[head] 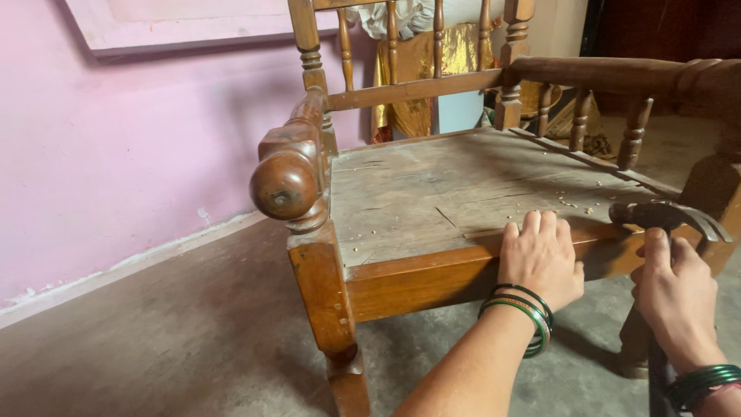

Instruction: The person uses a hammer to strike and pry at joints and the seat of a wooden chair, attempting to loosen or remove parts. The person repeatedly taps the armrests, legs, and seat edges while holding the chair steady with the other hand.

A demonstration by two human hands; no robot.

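Hands work at the front rail (432,270) of a wooden chair (386,193) that stands on a grey concrete floor (193,332) beside a pink wall (116,154). The left hand (540,259) lies palm down over the front rail, towards its right end, with the fingers (532,224) curled up over the rail's top edge and their tips touching the worn seat board (448,185); its grip is laid loosely on the rail rather than clenched round anything. Green bangles (529,316) ring that wrist. The right hand (675,297) is just beside it at the seat's front right corner, its grip clenched round the handle of a claw hammer (668,216), whose dark metal head rests on or just over the corner of the rail, the claw pointing to the right; the handle itself is hidden by the hand. More green bangles (702,382) show at the right wrist near the frame's lower right corner. Small pale crumbs or chips (575,202) lie scattered on the seat board near its front right edge, close to the fingertips. The chair's rounded left armrest knob (284,185) sticks out over the front left leg (328,309), and turned spindles (633,131) line the right arm. Behind the chair back, a golden cloth (421,69) hangs.
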